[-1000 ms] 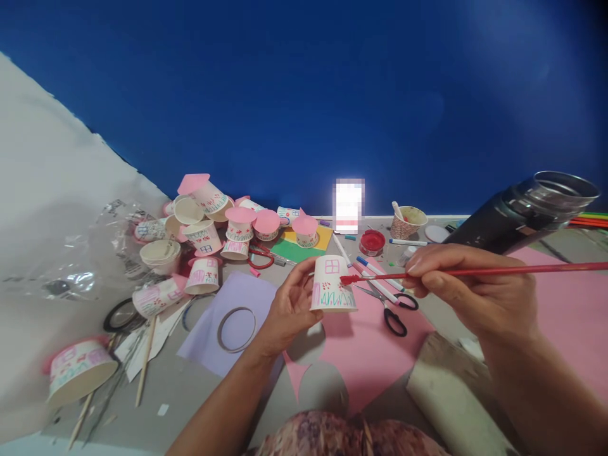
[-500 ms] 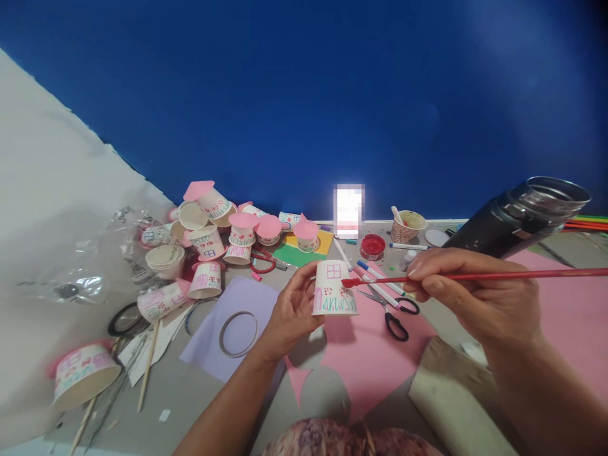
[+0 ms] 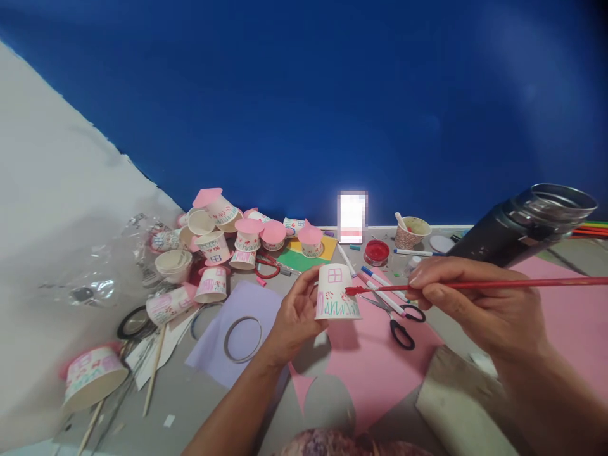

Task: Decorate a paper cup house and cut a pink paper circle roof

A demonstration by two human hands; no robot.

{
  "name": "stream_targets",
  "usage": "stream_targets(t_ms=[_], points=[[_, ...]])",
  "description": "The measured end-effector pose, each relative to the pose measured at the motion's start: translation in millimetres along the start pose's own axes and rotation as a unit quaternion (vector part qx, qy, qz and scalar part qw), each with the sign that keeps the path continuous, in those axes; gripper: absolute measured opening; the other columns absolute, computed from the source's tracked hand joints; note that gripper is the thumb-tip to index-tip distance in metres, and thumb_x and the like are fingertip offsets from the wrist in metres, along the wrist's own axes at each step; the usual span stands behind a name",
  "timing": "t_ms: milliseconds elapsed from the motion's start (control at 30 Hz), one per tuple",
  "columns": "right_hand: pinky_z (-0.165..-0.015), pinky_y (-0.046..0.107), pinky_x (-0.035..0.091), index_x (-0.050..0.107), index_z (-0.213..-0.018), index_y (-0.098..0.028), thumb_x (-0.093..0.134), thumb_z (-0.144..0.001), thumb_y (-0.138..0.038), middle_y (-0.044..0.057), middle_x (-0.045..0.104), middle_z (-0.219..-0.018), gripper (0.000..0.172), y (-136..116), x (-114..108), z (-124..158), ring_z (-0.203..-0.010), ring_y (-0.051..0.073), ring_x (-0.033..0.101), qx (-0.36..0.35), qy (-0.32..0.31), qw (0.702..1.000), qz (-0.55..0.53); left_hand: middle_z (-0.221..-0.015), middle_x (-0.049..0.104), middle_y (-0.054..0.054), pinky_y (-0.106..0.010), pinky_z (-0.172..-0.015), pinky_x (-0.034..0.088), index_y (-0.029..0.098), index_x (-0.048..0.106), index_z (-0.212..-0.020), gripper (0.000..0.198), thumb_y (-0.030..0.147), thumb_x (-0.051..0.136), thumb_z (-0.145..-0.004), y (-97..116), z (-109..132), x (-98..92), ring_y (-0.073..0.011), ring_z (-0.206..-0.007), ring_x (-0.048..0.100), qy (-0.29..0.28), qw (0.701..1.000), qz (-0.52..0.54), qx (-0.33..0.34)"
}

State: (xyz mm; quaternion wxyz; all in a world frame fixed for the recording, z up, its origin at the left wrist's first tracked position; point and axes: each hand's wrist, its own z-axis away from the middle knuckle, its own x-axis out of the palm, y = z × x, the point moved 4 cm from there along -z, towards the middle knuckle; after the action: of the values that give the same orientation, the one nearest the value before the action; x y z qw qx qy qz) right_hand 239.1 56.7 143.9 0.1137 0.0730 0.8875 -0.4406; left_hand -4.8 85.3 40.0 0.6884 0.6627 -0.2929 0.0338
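A paper cup [image 3: 336,288] is sitting mouth-down in the air above the pink sheet [image 3: 387,380], showing a pink window, red dots and green grass strokes. The left hand [image 3: 298,307] is gripping it from about nine o'clock, fingers curling around its side and thumb near the rim. From three o'clock, the right hand [image 3: 479,310] is pinching a red brush [image 3: 498,283], whose loaded bristles are overlapping the cup's right side; whether they are touching it, I cannot tell.

The thick red paint could be blotting or dripping if the brush is pressing too hard or carrying too much. A slipping left grip could be smearing wet dots, and a squeeze could be denting the thin wall.

Around the cup, the grey table [image 3: 190,421] is holding a red paint pot [image 3: 377,252] at one o'clock, scissors [image 3: 393,322] at four, and a purple sheet [image 3: 213,342] at eight. Decorated cups [image 3: 211,247] are piling up towards ten, while a dark flask [image 3: 513,228] is leaning between two and three. A blue wall [image 3: 285,95] is rising at twelve, meeting a white wall [image 3: 47,158] towards ten.
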Motion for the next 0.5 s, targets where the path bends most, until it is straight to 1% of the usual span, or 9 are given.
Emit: stream_targets(t_ms=[133, 233, 300, 367, 433, 500], points=[[-0.061, 0.030, 0.060, 0.079, -0.087, -0.027, 0.074, -0.093, -0.021, 0.002, 0.077, -0.075, 0.011, 0.4, 0.8, -1.1, -0.065, 0.019, 0.072, 0.006, -0.012, 1.000, 0.010, -0.144, 0.064, -0.011, -0.038, -0.104, 0.050, 0.027, 0.061, -0.139, 0.084, 0.026, 0.095, -0.062, 1.3, 0.5, -1.6, -0.0334, -0.136, 0.056, 0.016, 1.000, 0.006, -0.010], [-0.056, 0.028, 0.059, 0.080, -0.089, -0.026, 0.073, -0.094, -0.020, 0.003, 0.077, -0.077, 0.010, 2.0, -1.5, 0.7, -0.063, 0.018, 0.071, 0.007, -0.004, 1.000, 0.004, -0.142, 0.064, -0.012, -0.038, -0.103, 0.050, 0.027, 0.061, -0.139, 0.084, 0.024, 0.094, -0.061, 0.8, -0.2, -2.4, -0.0342, -0.136, 0.056, 0.018, 1.000, 0.011, -0.014], [-0.052, 0.025, 0.058, 0.080, -0.092, -0.025, 0.073, -0.094, -0.019, 0.003, 0.077, -0.078, 0.010, 4.2, -4.2, 3.1, -0.061, 0.016, 0.071, 0.015, 0.021, 1.000, -0.005, -0.142, 0.064, -0.012, -0.039, -0.103, 0.049, 0.027, 0.062, -0.139, 0.084, 0.024, 0.094, -0.061, 0.1, -0.6, -2.5, -0.0345, -0.136, 0.056, 0.015, 1.000, 0.011, -0.015], [-0.051, 0.022, 0.058, 0.080, -0.096, -0.025, 0.075, -0.093, -0.019, 0.002, 0.078, -0.078, 0.008, 7.6, -6.7, 5.8, -0.060, 0.015, 0.071, 0.037, 0.055, 0.998, -0.018, -0.143, 0.064, -0.011, -0.039, -0.103, 0.049, 0.027, 0.062, -0.139, 0.084, 0.023, 0.094, -0.061, -0.2, -0.7, -2.4, -0.0342, -0.136, 0.056, 0.012, 1.000, 0.016, -0.017], [-0.051, 0.021, 0.059, 0.079, -0.097, -0.024, 0.077, -0.092, -0.021, 0.002, 0.077, -0.079, 0.006, 10.8, -8.0, 7.9, -0.060, 0.014, 0.071, 0.059, 0.079, 0.995, -0.031, -0.142, 0.065, -0.011, -0.037, -0.099, 0.050, 0.027, 0.061, -0.139, 0.085, 0.024, 0.094, -0.061, 0.0, -0.3, -1.9, -0.0330, -0.132, 0.059, 0.009, 0.999, 0.027, -0.023], [-0.050, 0.022, 0.059, 0.080, -0.095, -0.024, 0.078, -0.091, -0.022, 0.002, 0.077, -0.081, 0.004, 12.0, -8.5, 8.3, -0.058, 0.014, 0.069, 0.062, 0.085, 0.994, -0.039, -0.141, 0.065, -0.012, -0.035, -0.093, 0.051, 0.027, 0.060, -0.140, 0.086, 0.025, 0.094, -0.061, 0.7, 0.3, -1.1, -0.0316, -0.125, 0.062, 0.006, 0.999, 0.038, -0.030]])
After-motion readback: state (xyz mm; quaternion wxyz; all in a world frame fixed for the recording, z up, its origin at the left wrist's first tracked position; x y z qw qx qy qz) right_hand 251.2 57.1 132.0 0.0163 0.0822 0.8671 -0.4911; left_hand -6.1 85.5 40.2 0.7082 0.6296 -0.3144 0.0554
